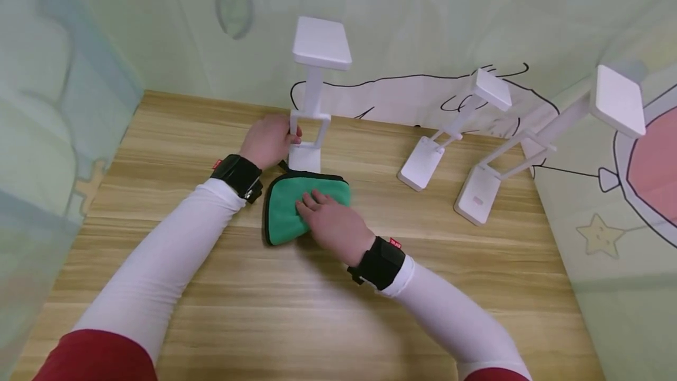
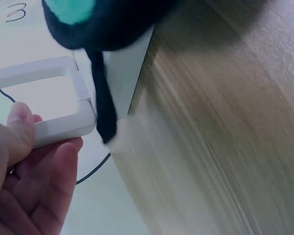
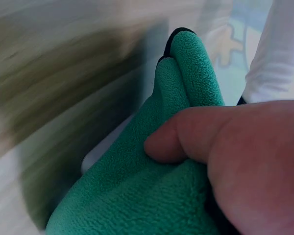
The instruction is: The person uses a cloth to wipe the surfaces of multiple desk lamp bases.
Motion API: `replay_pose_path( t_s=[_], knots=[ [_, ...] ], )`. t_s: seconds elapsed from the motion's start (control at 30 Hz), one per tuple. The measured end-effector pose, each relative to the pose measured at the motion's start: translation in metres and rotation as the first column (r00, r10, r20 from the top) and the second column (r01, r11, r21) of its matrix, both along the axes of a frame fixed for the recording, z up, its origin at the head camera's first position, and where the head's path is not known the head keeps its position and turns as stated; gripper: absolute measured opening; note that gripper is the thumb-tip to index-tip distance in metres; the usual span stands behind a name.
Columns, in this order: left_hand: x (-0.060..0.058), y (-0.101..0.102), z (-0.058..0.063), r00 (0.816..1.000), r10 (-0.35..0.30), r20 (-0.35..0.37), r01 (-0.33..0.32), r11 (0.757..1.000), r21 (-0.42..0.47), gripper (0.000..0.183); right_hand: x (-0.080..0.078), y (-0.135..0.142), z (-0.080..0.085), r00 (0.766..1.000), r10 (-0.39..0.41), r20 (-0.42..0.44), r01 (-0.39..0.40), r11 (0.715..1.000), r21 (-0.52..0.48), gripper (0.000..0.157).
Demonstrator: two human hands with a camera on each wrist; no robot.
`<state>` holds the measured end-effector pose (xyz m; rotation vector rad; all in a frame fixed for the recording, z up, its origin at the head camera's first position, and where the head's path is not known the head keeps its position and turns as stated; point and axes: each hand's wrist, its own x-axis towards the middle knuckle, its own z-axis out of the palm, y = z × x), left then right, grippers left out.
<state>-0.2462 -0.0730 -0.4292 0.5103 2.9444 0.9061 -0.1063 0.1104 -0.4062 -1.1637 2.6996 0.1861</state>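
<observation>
My left hand point(image 1: 266, 141) grips one side of the frame-shaped stem of a white desk lamp point(image 1: 313, 88). In the left wrist view, the thumb and fingers close round its white bar point(image 2: 63, 128). A green cloth point(image 1: 288, 207) with black edging covers the front of the lamp's base, and a black loop point(image 2: 103, 95) hangs from it. My right hand point(image 1: 339, 227) holds the cloth from above, fingers spread over it. The right wrist view has the thumb pressing into its folds, with a bit of white base showing behind; the other fingers are hidden there.
Two more white desk lamps stand to the right, a smaller one point(image 1: 421, 163) and a larger one point(image 1: 478, 194). All are on a wood-grain table point(image 1: 222, 304). Behind and at the sides hang printed curtains point(image 1: 444, 22), close to the table's edges.
</observation>
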Motion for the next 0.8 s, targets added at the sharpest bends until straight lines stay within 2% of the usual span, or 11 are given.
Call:
replay_pose_path(
  t_s=[0.13, 0.3, 0.57, 0.8],
  knots=[
    [0.002, 0.001, -0.001, 1.0, -0.004, 0.001, 0.004, 1.0, 0.002, 0.012, 0.0, -0.008, -0.003, 0.998, 0.057, 0.0, -0.057, 0.998, -0.039, 0.042],
    [0.002, 0.002, -0.002, 1.0, -0.01, -0.015, 0.01, 1.0, 0.001, 0.011, -0.012, -0.011, -0.007, 0.996, 0.078, 0.044, -0.074, 0.993, -0.093, 0.045],
    [0.006, 0.004, 0.003, 0.999, -0.029, -0.03, 0.029, 1.0, -0.003, 0.009, -0.034, -0.011, -0.017, 0.996, 0.024, 0.086, -0.012, 0.99, -0.139, 0.047],
    [0.004, 0.003, -0.001, 0.999, -0.035, -0.039, 0.034, 0.999, -0.016, 0.009, -0.053, -0.013, -0.019, 0.996, -0.015, 0.085, 0.029, 0.985, -0.168, 0.053]
  ],
)
